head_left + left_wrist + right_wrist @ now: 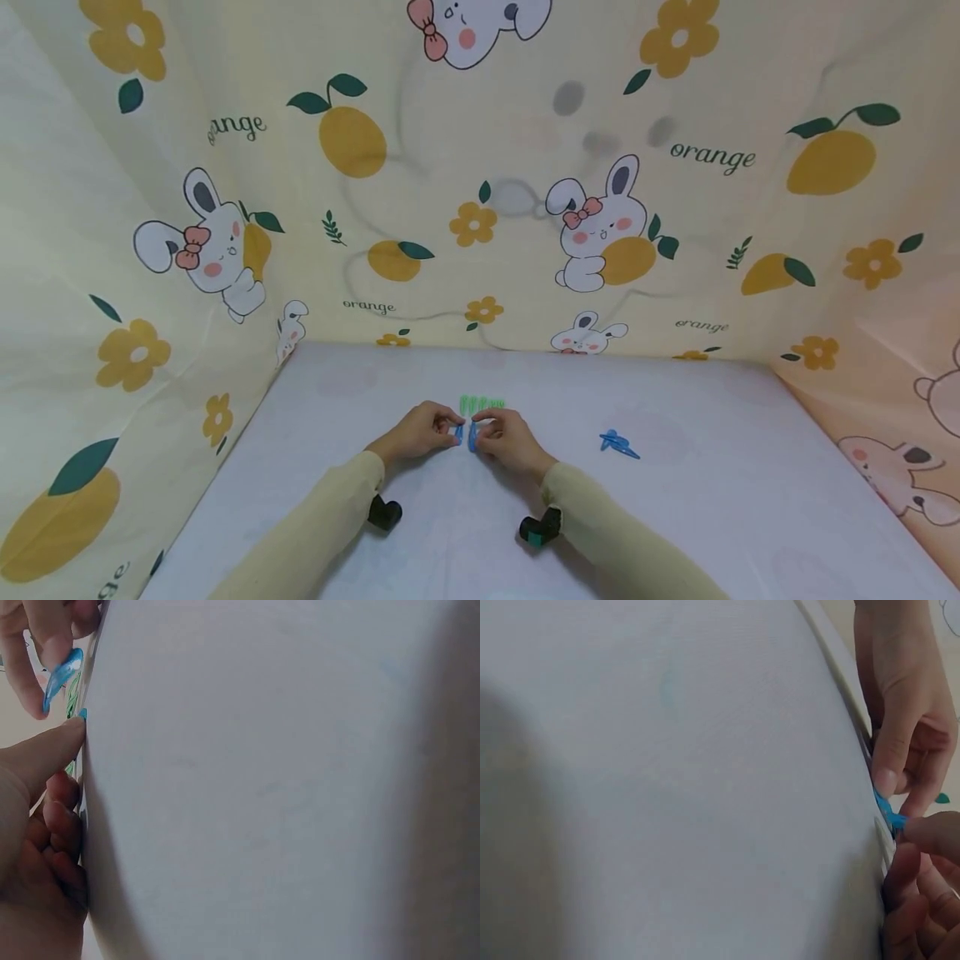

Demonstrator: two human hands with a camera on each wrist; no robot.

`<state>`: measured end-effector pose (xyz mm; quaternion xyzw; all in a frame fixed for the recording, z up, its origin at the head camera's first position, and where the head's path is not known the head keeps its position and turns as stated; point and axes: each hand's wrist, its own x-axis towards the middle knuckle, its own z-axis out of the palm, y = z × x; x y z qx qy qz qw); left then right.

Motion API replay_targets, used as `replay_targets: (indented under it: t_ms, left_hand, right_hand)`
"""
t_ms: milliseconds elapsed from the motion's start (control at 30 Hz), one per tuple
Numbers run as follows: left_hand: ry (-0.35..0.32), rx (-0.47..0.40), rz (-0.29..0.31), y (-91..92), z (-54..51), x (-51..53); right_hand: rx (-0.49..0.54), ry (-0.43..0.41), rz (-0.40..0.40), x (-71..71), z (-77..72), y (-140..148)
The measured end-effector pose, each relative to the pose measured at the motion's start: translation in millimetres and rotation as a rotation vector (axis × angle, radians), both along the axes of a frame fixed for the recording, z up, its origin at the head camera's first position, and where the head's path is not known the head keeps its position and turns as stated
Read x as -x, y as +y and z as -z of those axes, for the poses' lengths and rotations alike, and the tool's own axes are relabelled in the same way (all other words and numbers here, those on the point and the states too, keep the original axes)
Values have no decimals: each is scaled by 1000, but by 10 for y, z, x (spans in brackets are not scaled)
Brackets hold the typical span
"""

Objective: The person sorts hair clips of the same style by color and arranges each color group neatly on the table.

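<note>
Both hands at the middle of the white cloth-covered tabletop, close together, fingertips facing across a narrow gap. Left hand: thumb and fingers pinch a slim, glossy blue clip-like piece; in the left wrist view only a small blue tip shows past the thumb. Right hand: thumb and fingertip clamped on a second slender, shiny blue clip-like piece, just beside the first; the left wrist view shows it slanted between the digits. Whether the two blue pieces touch, cannot tell from the right wrist view, where fingers cover much of them. Just beyond the fingertips, a short row of narrow bright green pieces, lying side by side on the cloth; right end partly behind the right hand. To the right, well apart from the hands, a small loose heap of long thin blue pieces, some crossing over others. Both forearms in pale yellow-green sleeves, a small black device at each wrist. Behind the table, a cream fabric backdrop printed with rabbits, oranges, flowers and the word "orange".
</note>
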<state>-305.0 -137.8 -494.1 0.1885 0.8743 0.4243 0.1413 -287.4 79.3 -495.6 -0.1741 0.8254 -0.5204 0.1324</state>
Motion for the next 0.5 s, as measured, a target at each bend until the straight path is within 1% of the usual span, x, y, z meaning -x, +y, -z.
replay_targets:
  t_ms: [100, 233, 367, 500]
  left_hand:
    - [6, -2, 1, -4, 2, 5]
    - [14, -3, 7, -3, 5, 7]
    - [2, 3, -5, 3, -2, 4]
    - [-5, 5, -15, 8, 16, 8]
  right_hand:
    - [-31, 5, 15, 22, -16, -44]
    - [-90, 56, 34, 33, -40, -94]
    - [-155, 101, 55, 21, -53, -135]
    - [-205, 116, 82, 9, -36, -157]
